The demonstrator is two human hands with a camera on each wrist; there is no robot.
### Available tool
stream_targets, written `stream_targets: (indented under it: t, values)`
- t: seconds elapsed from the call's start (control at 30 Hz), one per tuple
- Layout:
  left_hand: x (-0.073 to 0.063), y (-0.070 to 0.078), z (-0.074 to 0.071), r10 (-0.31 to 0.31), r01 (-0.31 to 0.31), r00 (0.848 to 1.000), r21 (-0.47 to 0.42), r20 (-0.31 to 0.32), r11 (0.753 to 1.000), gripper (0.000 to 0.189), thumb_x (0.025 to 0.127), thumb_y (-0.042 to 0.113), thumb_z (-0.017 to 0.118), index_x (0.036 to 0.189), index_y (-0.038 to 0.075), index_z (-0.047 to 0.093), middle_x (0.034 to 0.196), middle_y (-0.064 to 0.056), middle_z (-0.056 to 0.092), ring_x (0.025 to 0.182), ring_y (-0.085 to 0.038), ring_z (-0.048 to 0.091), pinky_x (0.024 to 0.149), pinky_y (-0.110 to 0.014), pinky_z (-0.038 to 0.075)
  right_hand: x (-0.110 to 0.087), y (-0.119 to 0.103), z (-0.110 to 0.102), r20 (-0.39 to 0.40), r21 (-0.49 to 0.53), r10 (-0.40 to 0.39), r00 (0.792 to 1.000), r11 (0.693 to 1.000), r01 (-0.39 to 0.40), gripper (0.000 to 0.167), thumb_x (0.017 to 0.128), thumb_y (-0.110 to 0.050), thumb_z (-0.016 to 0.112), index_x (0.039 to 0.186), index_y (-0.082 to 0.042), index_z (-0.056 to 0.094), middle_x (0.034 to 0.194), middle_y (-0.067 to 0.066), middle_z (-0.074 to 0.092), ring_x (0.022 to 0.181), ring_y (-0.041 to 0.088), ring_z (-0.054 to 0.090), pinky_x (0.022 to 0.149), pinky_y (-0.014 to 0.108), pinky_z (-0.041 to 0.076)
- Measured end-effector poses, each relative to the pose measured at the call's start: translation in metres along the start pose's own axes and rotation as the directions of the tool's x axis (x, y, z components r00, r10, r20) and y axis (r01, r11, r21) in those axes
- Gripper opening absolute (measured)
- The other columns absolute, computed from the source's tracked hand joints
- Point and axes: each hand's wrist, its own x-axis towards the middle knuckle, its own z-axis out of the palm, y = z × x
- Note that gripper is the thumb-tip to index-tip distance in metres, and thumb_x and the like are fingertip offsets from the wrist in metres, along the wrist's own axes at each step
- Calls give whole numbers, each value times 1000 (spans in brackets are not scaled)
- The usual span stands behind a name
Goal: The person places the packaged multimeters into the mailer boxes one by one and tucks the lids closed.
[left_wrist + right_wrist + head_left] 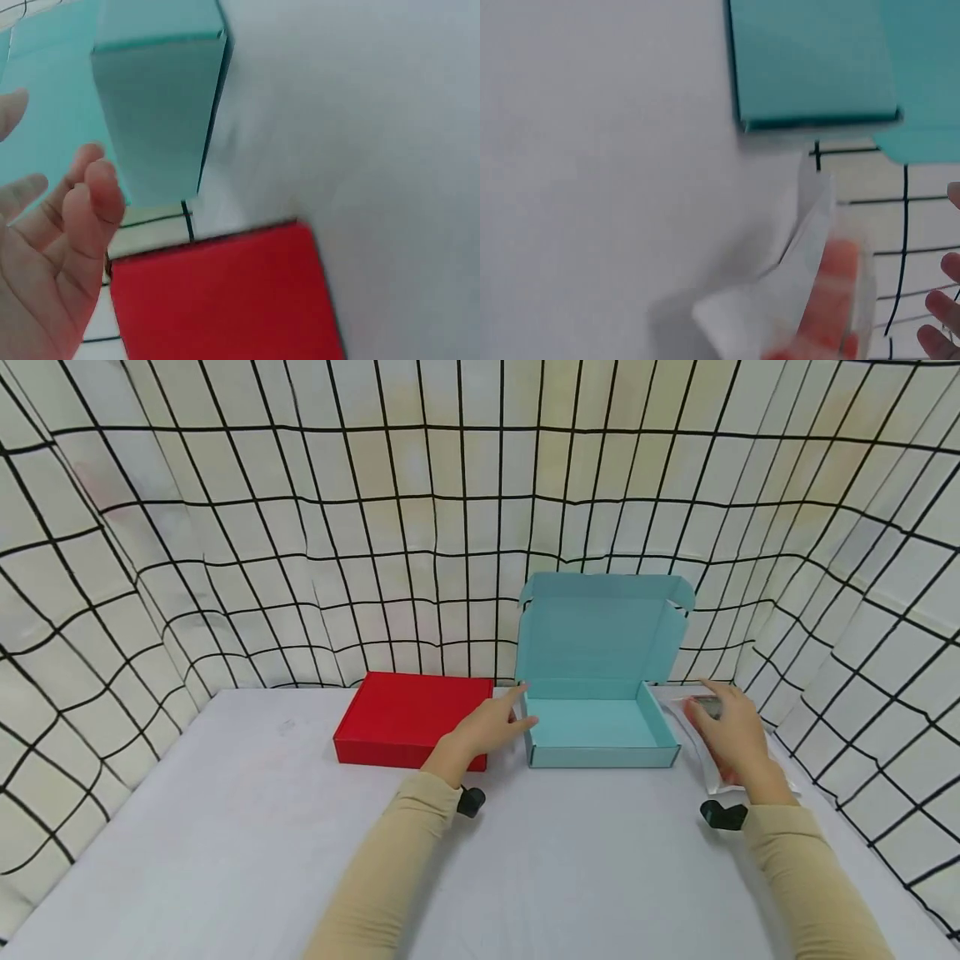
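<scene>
A light-blue cardboard box [588, 722] stands with its lid [603, 627] raised at the back; no contents show inside. At its left wall is my left hand [487, 727], fingers apart and pointing toward the box, gripping nothing. In the left wrist view these fingers [97, 202] overlap the box's side. My right hand [731, 735] hovers over a clear plastic packet [712, 777] with something orange-red inside, to the right of the box. Thumb and forefinger are spread above it. In the right wrist view the fingertips [937, 304] show apart from the packet [829, 300].
A closed red box [420, 710] lies left of the light-blue one, partly behind my left forearm. All stand on a white-covered table [225, 827]. White walls with a black grid [465, 527] rise behind and at both sides, near the packet on the right.
</scene>
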Motion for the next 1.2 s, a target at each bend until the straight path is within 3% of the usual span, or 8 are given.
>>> stream_targets:
  t: [0.13, 0.23, 0.33, 0.4, 0.5, 0.63, 0.77, 1.2]
  values:
    - [0, 1, 5, -19, 19, 1000, -25, 10, 999, 76, 103, 33, 63, 164, 14, 22, 86, -6, 61, 80, -18, 59, 70, -32, 49, -1, 14, -2, 36, -50, 42, 998, 998, -41, 57, 106, -27, 53, 152, 3, 40, 147, 40, 38, 131, 63, 34, 100, 77, 30]
    - [3, 2, 10, -40, 41, 999, -47, 10, 998, 79, 103, 33, 63, 164, 11, 19, 96, -8, 64, 88, -20, 60, 76, -34, 52, -2, 22, -3, 70, -93, 75, 995, 993, -69, 61, 106, -32, 52, 152, 6, 38, 146, 43, 35, 129, 64, 34, 96, 77, 30]
    - [5, 7, 16, -96, 96, 995, -81, 10, 992, 81, 104, 35, 61, 165, 11, 14, 126, -16, 64, 111, -26, 62, 93, -44, 53, -4, 28, -3, 104, -137, 109, 989, 986, -94, 66, 106, -36, 52, 152, 8, 35, 144, 46, 32, 128, 66, 33, 94, 77, 30]
    - [5, 10, 22, -132, 132, 991, -92, 0, 987, 83, 104, 37, 60, 165, 11, 11, 145, -19, 54, 127, -32, 56, 104, -50, 48, -4, 31, -2, 132, -164, 145, 981, 979, -123, 72, 105, -42, 53, 152, 10, 33, 145, 46, 29, 129, 66, 31, 96, 77, 29]
    - [3, 14, 29, -173, 169, 984, -102, -39, 980, 85, 103, 38, 60, 165, 9, 9, 159, -20, 38, 142, -37, 43, 110, -54, 42, -4, 37, 0, 169, -189, 200, 965, 968, -168, 81, 103, -50, 52, 153, 10, 29, 148, 46, 25, 131, 68, 27, 99, 78, 27]
    - [0, 19, 36, -200, 189, 977, -138, -76, 972, 87, 103, 37, 61, 164, 5, 8, 159, -22, 38, 141, -38, 43, 108, -53, 44, -5, 42, 2, 232, -189, 278, 932, 953, -237, 94, 100, -59, 52, 156, 9, 21, 151, 46, 17, 134, 70, 20, 100, 81, 23]
    - [-2, 21, 43, -215, 199, 974, -185, -70, 962, 88, 103, 39, 61, 164, 5, 7, 159, -21, 38, 136, -38, 48, 102, -52, 50, -5, 43, 3, 276, -187, 325, 905, 941, -281, 102, 96, -62, 57, 158, 7, 14, 150, 48, 12, 134, 71, 16, 101, 83, 19]
    - [-2, 17, 54, -227, 212, 973, -269, -27, 940, 92, 100, 36, 68, 164, 4, 9, 161, -22, 33, 140, -39, 42, 106, -54, 45, -5, 42, 1, 304, -198, 351, 886, 933, -302, 87, 101, -47, 55, 164, -9, 8, 150, 50, 7, 131, 76, 17, 97, 84, 21]
